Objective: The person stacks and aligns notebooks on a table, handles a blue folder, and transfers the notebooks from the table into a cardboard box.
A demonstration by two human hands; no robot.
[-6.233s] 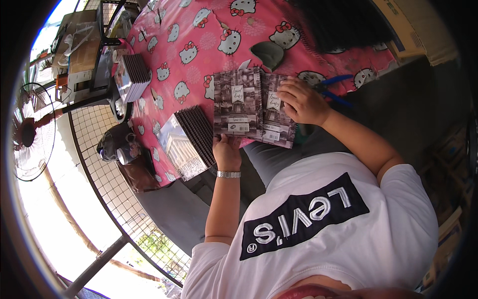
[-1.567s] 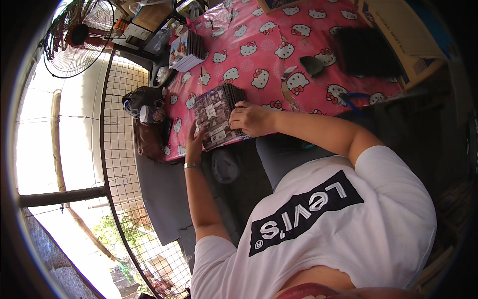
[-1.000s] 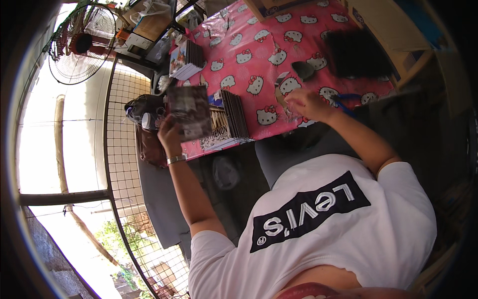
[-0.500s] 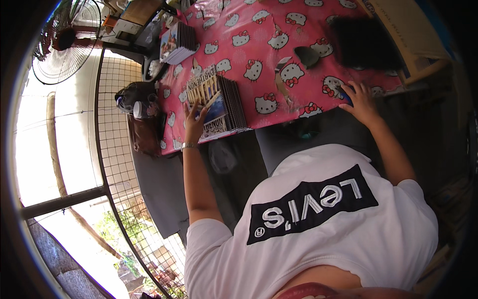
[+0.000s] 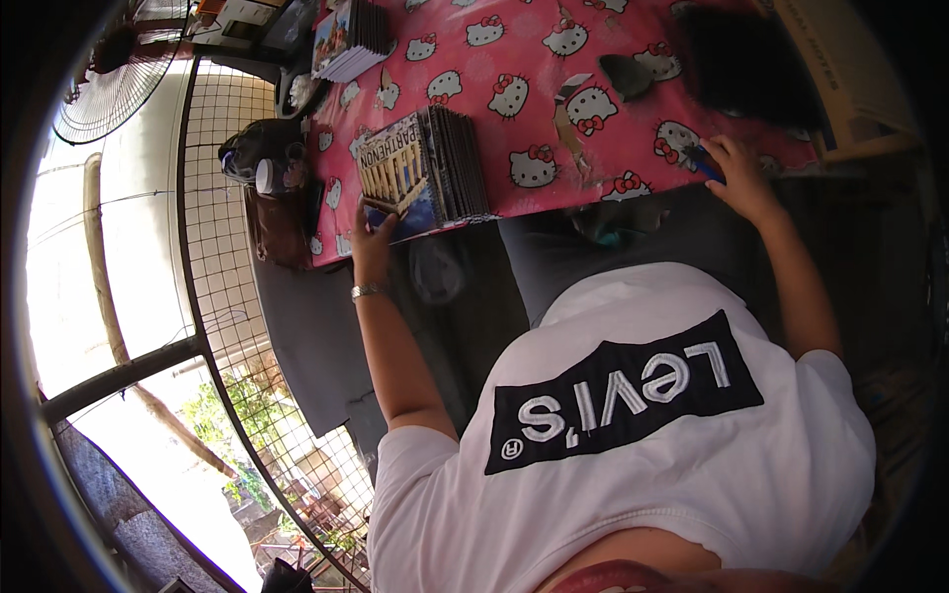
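My left hand [image 5: 372, 247] is at the near left corner of a stack of spiral-bound notebooks [image 5: 457, 168]. Its thumb lies on the top cover, a notebook [image 5: 400, 163] with a picture of a columned building. The fingers close around that corner; their tips are partly hidden. Farther right, at the table's near edge, my right hand [image 5: 739, 183] holds a slim blue object [image 5: 704, 166] against the tabletop. Its kind is too small and covered to make out. A pink tablecloth [image 5: 534, 222] with white cat faces covers the table.
A second notebook stack [image 5: 351, 42] stands at the far left. A dark heart-shaped piece [image 5: 625, 77] and a black flat item [image 5: 746, 69] lie on the right, beside a cardboard box [image 5: 840, 79]. A dark bag [image 5: 262, 148], a fan [image 5: 119, 74] and wire mesh are leftward.
My left hand has drawn down to the near corner of the top notebook, and a second cover that showed along the near edge is no longer visible. My right hand keeps hold of the blue object.
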